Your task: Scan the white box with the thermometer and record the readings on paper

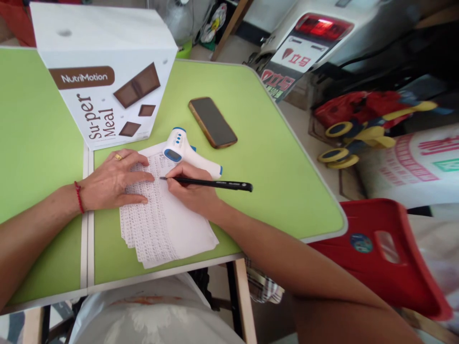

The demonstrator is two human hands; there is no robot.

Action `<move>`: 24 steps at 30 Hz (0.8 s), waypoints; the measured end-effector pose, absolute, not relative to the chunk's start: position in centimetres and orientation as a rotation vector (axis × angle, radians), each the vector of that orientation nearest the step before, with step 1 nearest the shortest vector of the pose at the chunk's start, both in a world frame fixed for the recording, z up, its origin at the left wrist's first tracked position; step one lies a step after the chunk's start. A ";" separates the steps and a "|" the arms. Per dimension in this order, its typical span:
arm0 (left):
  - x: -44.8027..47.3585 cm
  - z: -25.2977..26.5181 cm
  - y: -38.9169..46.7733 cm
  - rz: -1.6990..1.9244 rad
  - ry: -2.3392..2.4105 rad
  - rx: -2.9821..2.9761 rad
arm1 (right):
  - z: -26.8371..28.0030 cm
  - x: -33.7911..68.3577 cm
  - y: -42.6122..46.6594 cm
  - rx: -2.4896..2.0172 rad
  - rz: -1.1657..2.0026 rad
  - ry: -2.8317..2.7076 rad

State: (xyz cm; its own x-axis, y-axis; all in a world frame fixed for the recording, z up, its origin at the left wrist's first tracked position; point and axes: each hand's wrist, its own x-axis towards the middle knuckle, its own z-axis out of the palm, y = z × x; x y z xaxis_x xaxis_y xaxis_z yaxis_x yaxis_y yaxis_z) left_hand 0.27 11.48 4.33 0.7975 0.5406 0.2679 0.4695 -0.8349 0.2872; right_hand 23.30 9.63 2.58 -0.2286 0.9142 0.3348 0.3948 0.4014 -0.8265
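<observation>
Several overlapping paper sheets (190, 229) lie on the table, their left part covered in rows of small handwriting. My left hand (114, 180) rests on the papers' left side with its fingers spread; it wears a gold ring and a red string bracelet. A black pen (218, 183) is pinched in my right hand (193, 191), its tip at the edge of the written rows. Just beyond that hand, a white and blue infrared thermometer (188, 153) lies across the top of the papers.
On the green folding table (272, 191) stand a white NutriMotion box (107, 86), upright behind my left hand, and a phone (213, 122) lying flat. A red plastic chair (380, 258) is at the right. A white scooter (322, 28) and a printed sack (419, 162) stand beyond.
</observation>
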 end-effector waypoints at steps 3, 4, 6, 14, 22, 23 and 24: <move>0.3 4.3 11.5 0.498 0.791 2.774 | 2.7 23.3 9.5 -1.133 0.785 -1.811; 0.4 4.3 11.5 0.493 0.792 2.768 | 2.8 23.3 9.5 -1.135 0.802 -1.813; 0.4 4.4 11.5 0.488 0.798 2.758 | 2.9 23.3 9.4 -1.128 0.836 -1.817; 0.4 4.4 11.6 0.486 0.804 2.753 | 2.7 23.3 9.6 -1.161 0.768 -1.785; 0.5 4.4 11.5 0.475 0.858 2.744 | 3.1 23.0 9.3 -1.092 0.853 -1.829; 0.6 4.4 11.5 0.472 0.864 2.737 | 3.0 22.9 9.3 -1.090 0.854 -1.834; 0.6 4.4 11.5 0.470 0.868 2.730 | 2.9 22.8 9.2 -1.090 0.849 -1.838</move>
